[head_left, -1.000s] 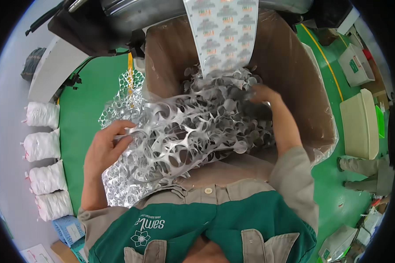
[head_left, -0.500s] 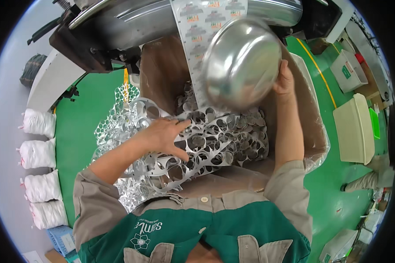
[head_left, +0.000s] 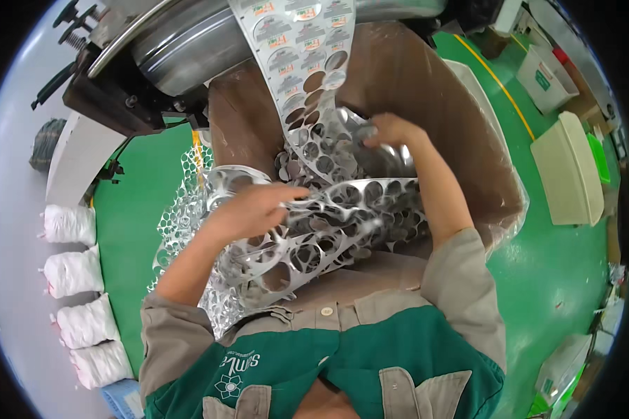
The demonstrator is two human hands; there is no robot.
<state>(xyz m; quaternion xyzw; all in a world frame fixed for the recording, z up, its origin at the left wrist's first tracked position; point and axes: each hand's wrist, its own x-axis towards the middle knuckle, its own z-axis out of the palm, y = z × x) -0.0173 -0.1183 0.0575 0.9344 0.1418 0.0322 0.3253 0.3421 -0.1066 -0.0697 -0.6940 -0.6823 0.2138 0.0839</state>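
My right hand (head_left: 397, 133) grips the rim of a shiny metal bowl (head_left: 393, 162), which is tilted down inside the large brown box, its lower part hidden by foil. My left hand (head_left: 248, 211) is closed on the edge of a punched foil strip (head_left: 314, 255), a silvery web full of round holes. Loose round foil discs (head_left: 293, 167) lie in the box beyond the strip. From the machine above, a printed foil web (head_left: 297, 42) hangs into the box, and its lower part has round holes punched through it.
A steel roller (head_left: 189, 56) in a dark machine frame spans the top. The brown box (head_left: 461, 140) is lined with clear plastic. More punched foil (head_left: 182, 209) spills over its left side. White bags (head_left: 73, 272) line the left wall; a cream bin (head_left: 569, 171) stands right.
My right hand has brought the bowl down from in front of the printed web into the box. My left hand has closed on the foil strip, raising part of it.
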